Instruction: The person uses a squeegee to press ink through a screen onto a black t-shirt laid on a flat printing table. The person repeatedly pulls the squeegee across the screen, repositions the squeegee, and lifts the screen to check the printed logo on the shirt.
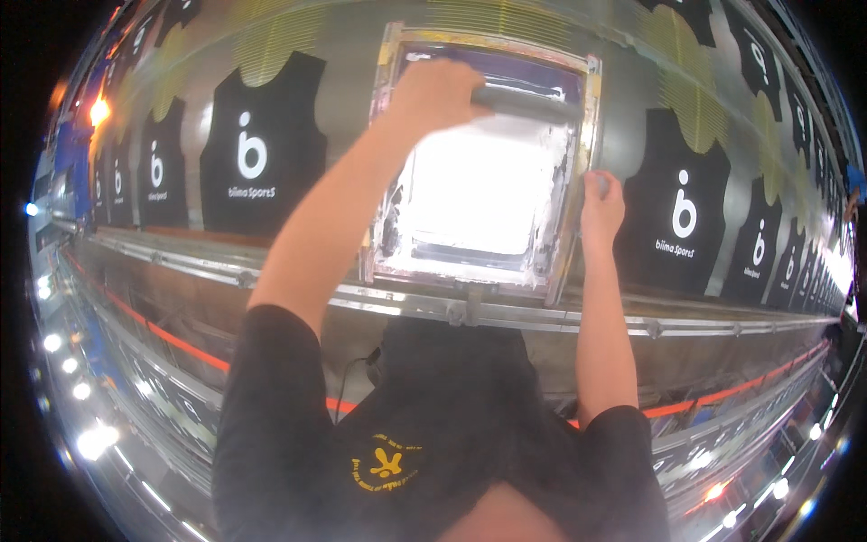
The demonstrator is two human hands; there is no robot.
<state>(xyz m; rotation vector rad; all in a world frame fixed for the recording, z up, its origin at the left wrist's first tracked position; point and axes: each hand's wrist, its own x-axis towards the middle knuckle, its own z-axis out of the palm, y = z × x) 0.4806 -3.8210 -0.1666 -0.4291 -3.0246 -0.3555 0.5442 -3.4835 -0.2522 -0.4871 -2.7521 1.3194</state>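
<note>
A screen-printing frame (591, 99) lies flat on the long table in front of me, with white ink (479, 185) spread over its mesh. My left hand (438, 95) reaches across to the far part of the frame and is closed around the grey bar of a squeegee (533, 106). The squeegee lies crosswise over the far edge of the white area and is slightly blurred. At the frame's right side, my right hand (602, 212) has its fingers curled against the outer edge; part of that grip is hidden.
Black sleeveless shirt pieces (266, 149) with white prints lie in a row left of the frame, and more black pieces (677, 194) lie to its right. A metal rail (415, 303) runs along the table's near edge. Another table with an orange-red strip (190, 350) stands behind me.
</note>
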